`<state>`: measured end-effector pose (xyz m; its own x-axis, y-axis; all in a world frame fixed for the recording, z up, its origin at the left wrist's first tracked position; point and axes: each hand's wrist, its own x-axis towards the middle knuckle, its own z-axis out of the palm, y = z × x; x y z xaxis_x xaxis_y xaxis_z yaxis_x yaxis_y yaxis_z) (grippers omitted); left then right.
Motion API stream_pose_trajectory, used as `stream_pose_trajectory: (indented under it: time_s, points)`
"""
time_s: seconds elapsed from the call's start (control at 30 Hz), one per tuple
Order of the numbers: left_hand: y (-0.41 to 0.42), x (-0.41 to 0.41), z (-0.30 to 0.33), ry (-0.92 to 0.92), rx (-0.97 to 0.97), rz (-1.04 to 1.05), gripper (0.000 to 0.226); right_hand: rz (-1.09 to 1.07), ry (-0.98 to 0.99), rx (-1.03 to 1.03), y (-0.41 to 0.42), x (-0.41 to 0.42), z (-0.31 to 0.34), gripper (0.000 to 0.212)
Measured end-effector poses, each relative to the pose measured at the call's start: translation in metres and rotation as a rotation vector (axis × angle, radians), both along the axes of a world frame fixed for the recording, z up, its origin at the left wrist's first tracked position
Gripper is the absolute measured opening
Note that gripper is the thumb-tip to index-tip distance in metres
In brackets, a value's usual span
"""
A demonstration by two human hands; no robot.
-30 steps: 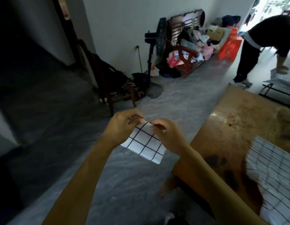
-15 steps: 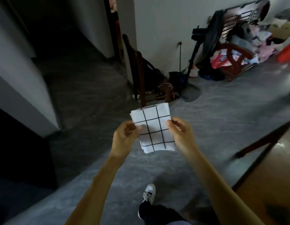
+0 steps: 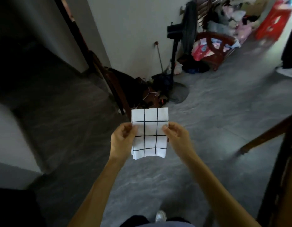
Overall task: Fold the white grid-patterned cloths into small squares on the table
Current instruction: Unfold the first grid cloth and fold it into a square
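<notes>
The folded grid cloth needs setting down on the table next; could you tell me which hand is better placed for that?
Probably the right hand: it pinches the folded grid cloth's right edge, and the table lies on that side. The left hand holds the far edge.

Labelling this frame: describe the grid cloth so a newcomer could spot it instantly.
Start from the grey floor in the middle of the view, where two bare forearms reach forward. Between the left hand and right hand, held above the floor, is the folded cloth. It is the only white piece with black grid lines.
</notes>
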<state>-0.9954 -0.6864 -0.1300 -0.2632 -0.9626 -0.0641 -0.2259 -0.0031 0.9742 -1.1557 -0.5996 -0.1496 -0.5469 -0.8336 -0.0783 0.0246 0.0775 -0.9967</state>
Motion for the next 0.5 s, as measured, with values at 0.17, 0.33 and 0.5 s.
stream_pose_trajectory:
  time_s: [0.17,0.33,0.5]
  points:
    - [-0.054,-0.085,-0.009,-0.005,0.004,-0.168,0.011,-0.165,0.040,0.019,-0.022,-0.066,0.003,0.009]
    - [-0.107,-0.184,-0.020,-0.008,-0.069,-0.309,0.013,-0.307,-0.013,0.077,-0.052,-0.136,-0.004,0.011]
    - [-0.168,-0.280,-0.027,0.095,-0.006,-0.498,0.008,-0.482,-0.016,0.059,-0.097,-0.205,0.002,0.011]
